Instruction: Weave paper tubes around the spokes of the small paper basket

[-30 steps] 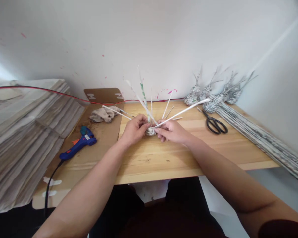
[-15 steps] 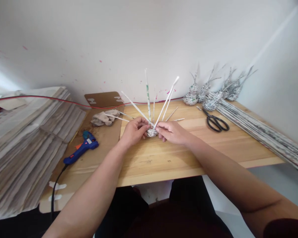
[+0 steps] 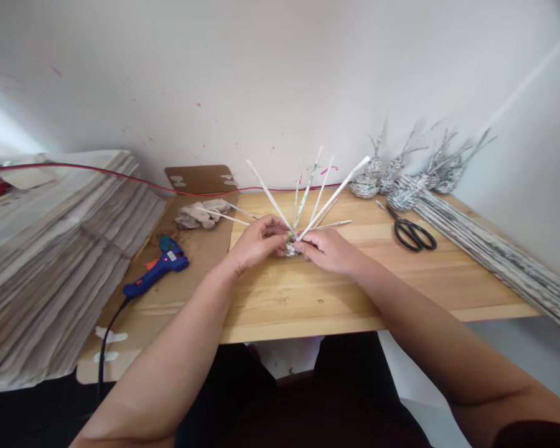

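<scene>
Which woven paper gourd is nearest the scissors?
The front gourd, its round base just behind the black scissors; the other gourds sit farther back, nearer the wall.

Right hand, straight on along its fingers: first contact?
The small woven paper piece, which the right hand already seems to touch. Just past it, the left hand's fingertips look next in line, though one view leaves their exact depth unclear.

Woven base [image 3: 290, 250] — pt. hidden by fingers [image 3: 275, 240]; papers [image 3: 70, 261] — cut off L.
</scene>
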Action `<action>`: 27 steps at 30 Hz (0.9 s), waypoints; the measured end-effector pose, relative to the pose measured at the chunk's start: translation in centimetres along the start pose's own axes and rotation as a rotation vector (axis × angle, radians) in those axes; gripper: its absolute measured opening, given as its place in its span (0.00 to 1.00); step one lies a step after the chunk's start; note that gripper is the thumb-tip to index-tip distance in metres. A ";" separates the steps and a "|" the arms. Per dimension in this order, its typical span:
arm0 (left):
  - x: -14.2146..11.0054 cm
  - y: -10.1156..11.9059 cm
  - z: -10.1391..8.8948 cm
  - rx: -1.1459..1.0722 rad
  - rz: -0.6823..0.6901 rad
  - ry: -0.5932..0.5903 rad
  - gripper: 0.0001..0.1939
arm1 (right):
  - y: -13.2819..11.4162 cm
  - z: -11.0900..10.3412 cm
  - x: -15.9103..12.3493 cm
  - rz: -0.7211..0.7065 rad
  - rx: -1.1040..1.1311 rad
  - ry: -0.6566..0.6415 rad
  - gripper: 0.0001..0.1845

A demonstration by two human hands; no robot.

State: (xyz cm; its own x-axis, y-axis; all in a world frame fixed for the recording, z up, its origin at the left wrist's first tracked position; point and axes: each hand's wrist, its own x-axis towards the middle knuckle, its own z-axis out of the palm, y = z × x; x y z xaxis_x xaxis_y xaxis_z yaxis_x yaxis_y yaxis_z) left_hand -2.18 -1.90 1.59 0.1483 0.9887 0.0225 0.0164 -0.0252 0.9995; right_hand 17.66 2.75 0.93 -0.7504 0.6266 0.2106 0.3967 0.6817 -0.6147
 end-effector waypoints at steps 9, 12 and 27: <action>0.3 -0.4 0.5 -0.082 -0.014 0.135 0.12 | -0.4 0.3 0.0 -0.027 -0.067 0.050 0.15; 0.3 -0.3 0.5 -0.088 -0.006 0.144 0.10 | -0.4 0.5 0.0 0.030 -0.014 0.074 0.18; -3.7 1.8 -1.8 0.262 0.286 0.572 0.23 | 1.3 0.9 0.5 0.306 0.489 0.075 0.21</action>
State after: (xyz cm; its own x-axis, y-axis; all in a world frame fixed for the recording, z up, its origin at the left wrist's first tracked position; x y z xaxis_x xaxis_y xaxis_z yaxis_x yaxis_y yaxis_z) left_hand -4.50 -5.31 3.35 -0.3610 0.8589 0.3632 0.3038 -0.2599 0.9166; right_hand 17.34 3.57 -0.40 -0.5934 0.8049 0.0098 0.2862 0.2224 -0.9320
